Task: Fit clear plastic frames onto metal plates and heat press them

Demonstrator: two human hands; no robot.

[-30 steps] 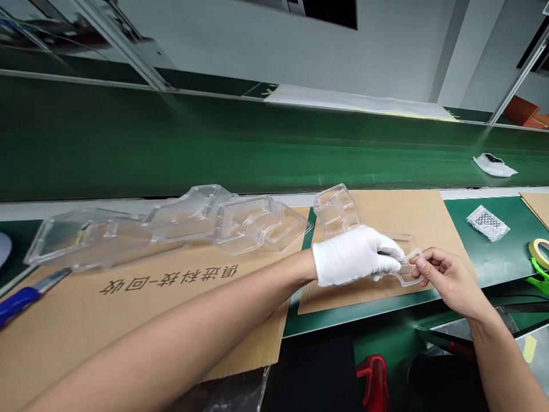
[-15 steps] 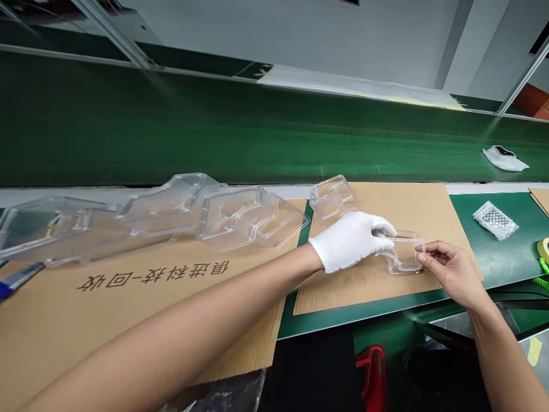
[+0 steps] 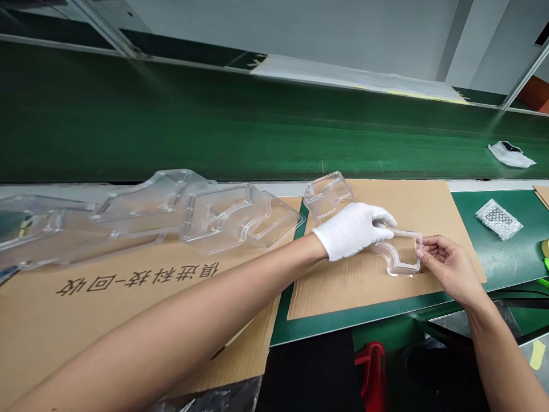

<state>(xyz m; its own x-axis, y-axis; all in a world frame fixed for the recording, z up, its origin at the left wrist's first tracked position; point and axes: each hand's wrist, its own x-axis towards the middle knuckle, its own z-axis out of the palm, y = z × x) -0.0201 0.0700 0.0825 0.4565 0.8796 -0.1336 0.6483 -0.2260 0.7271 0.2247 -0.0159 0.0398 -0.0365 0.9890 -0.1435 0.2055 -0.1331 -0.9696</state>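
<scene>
My left hand (image 3: 355, 230), in a white glove, pinches the upper left side of a clear plastic tray (image 3: 404, 268) with a curved, stepped outline. The bare fingers of my right hand (image 3: 446, 264) grip the tray's right edge. Between both hands it is held over a flat cardboard sheet (image 3: 334, 294). Just beyond my left hand, a similar clear plastic tray (image 3: 328, 194) rests at the sheet's far left corner. To the left, several more clear plastic trays (image 3: 223, 214) lie in an overlapping row.
Under the row of trays is a larger cardboard sheet (image 3: 141, 309) with printed characters. A bubble-wrap packet (image 3: 498, 220) lies on the green table (image 3: 465, 201) at right. Farther back, a white wrapped item (image 3: 511, 154) sits on the green surface. Below the table edge is a red object (image 3: 372, 372).
The view has shifted slightly to the right. Both hands still hold the same tray, which now shows more of its outline, turned a little toward me.
</scene>
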